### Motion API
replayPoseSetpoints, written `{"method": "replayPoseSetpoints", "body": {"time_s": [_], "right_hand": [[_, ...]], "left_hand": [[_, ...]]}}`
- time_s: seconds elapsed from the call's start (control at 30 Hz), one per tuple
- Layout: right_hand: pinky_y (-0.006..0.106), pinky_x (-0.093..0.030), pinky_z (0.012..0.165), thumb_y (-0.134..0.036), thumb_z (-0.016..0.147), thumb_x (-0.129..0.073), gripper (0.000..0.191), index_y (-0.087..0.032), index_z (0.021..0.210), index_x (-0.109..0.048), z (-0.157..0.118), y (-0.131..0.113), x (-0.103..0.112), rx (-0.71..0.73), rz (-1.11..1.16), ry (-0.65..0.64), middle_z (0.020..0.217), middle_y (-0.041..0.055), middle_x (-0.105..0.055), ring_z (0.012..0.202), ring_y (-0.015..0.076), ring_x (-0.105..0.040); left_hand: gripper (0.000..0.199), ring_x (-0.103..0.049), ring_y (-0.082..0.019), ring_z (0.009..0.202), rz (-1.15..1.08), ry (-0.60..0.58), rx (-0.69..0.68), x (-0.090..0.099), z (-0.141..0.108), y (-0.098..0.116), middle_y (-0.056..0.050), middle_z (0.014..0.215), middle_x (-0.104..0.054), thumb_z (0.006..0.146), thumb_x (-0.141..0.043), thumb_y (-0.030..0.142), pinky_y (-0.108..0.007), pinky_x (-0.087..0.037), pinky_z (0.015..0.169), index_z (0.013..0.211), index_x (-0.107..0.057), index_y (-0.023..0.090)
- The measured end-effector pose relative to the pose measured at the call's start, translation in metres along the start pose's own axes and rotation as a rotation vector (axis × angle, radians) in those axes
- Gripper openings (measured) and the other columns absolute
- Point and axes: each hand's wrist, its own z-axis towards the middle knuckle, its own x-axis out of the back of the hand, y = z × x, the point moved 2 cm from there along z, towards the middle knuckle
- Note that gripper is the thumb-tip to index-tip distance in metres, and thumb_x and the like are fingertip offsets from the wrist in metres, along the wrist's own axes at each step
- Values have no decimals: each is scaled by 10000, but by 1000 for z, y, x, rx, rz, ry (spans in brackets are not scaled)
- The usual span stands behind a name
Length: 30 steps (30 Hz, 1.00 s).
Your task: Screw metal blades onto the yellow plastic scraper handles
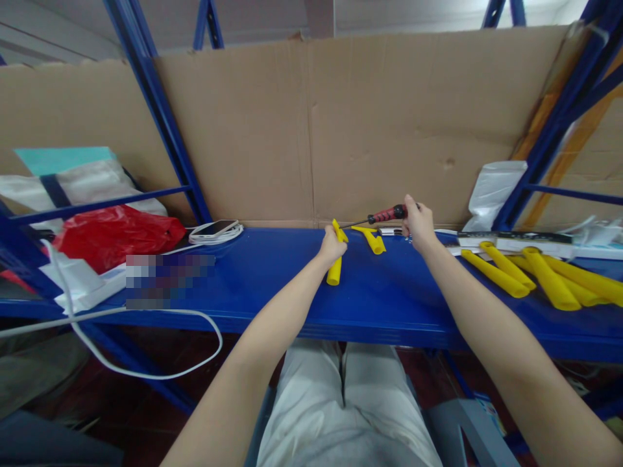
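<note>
In the head view, my left hand (331, 246) is wrapped round a yellow tube-shaped piece (334, 274), which stands nearly upright over the blue shelf (272, 279). My right hand (419, 224) grips the end of a screwdriver (388, 215) with a red and black handle. Its thin shaft points left, and the tip meets or lies just behind the upper part of the yellow piece; I cannot tell which. Between my hands, a second yellow piece (374, 242) with a side branch lies on the shelf.
Several yellow tubes (496, 275) lie at the right, before a long black-and-white box (516, 244). A phone (221, 227), a coiled white cable (214, 237) and a red plastic bag (117, 235) are at the left. Cardboard (379, 130) walls the back between blue posts (158, 110).
</note>
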Motion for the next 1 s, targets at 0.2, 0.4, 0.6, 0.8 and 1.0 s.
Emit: {"method": "replayPoseSetpoints", "body": {"time_s": [0.2,0.4,0.6,0.8,1.0], "right_hand": [[224,-291,315,-483,808,-653,307,-235,789,-473,-8,-10,-1,-78,23,1,460,-74,-448,355,111,-423],[237,-263,314,-582,808,-666,400,-233,766,-476,-8,-10,0,-31,-19,20,429,-78,-382,341,101,-366],[222,-270,308,-378,841,-628,222,-230,777,-474,-9,-14,-2,-82,-10,38,433,-83,-425,336,103,-395],[233,-251,299,-420,852,-643,301,-233,710,-453,-11,-13,0,-43,-58,24,396,-84,-365,318,91,-341],[230,-269,303,-301,848,-613,198,-235,743,-459,-13,-18,-2,-56,-30,61,398,-93,-375,319,104,-373]], "left_hand": [[472,-676,-209,945,16,-2,-7,-1,0,1,-59,984,-671,691,-595,-70,-282,-501,758,1015,-407,218],[455,-678,-218,954,32,-11,9,0,-1,2,-78,1004,-674,697,-595,-66,-281,-499,754,1003,-407,212],[467,-681,-230,974,30,6,4,1,-2,4,-81,1013,-680,690,-610,-61,-307,-505,791,1019,-421,210],[501,-687,-234,990,39,15,2,1,-1,3,-82,1018,-691,669,-623,-67,-318,-515,817,1036,-427,213],[486,-687,-219,982,35,6,-2,0,0,3,-75,1016,-687,687,-601,-64,-307,-518,810,1048,-424,210]]}}
